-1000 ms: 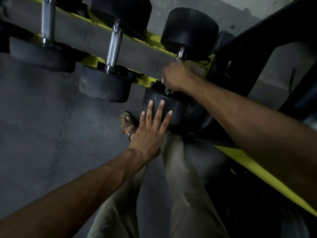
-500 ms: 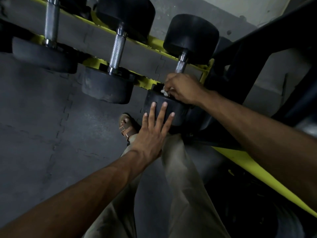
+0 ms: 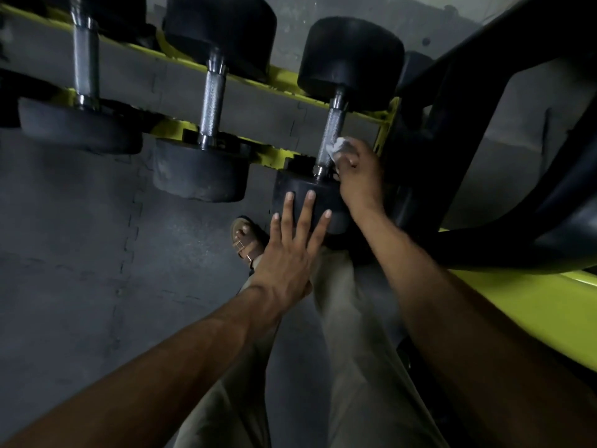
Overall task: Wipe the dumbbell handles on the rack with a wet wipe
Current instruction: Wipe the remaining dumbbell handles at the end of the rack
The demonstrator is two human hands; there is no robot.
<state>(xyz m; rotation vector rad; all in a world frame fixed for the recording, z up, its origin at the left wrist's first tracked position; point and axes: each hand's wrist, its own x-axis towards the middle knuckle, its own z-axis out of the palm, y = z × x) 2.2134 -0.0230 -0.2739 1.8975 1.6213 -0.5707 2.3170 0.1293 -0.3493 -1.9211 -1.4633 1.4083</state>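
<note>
Three black dumbbells lie across the yellow rack rails (image 3: pixel 284 77). The rightmost dumbbell has a knurled steel handle (image 3: pixel 330 134) between two black heads. My right hand (image 3: pixel 358 171) holds a crumpled white wet wipe (image 3: pixel 340 147) against the right side of that handle, near its lower end. My left hand (image 3: pixel 287 250) lies flat with straight, spread fingers on the near head (image 3: pixel 300 192) of the same dumbbell. The middle dumbbell's handle (image 3: pixel 212 105) and the left one's handle (image 3: pixel 85 64) are bare.
A thick black frame post (image 3: pixel 458 101) of the rack rises just right of my right hand. A yellow lower beam (image 3: pixel 523 305) runs along the right. Grey rubber floor tiles (image 3: pixel 80 253) lie below, with my sandalled foot (image 3: pixel 247 239) under the rack's edge.
My right hand with the wipe slid down the rightmost handle, then came off to its right side, baring most of the steel. My left hand stayed flat on the near head.
</note>
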